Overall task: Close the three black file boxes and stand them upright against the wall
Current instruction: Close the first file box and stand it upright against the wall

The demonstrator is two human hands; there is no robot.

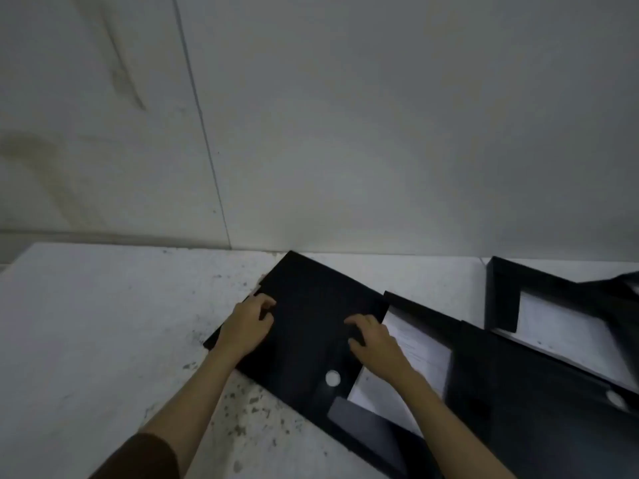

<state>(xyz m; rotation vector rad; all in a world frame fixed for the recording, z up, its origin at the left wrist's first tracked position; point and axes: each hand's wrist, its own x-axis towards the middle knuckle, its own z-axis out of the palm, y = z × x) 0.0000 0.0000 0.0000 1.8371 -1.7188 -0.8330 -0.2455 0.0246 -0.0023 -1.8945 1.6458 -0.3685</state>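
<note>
Black file box [311, 326] lies flat; left hand [247, 326] curls over its left edge, right hand [375, 340] presses down, fingers bent

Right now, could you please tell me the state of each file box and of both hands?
Left box: lying flat, lid down, not yet upright.
Middle box: lying flat, open, papers showing.
Right box: lying flat, open, paper inside.
Left hand: on the left box's left edge, fingers curled.
Right hand: pressing on the left box's lid, no grip on anything.
</note>
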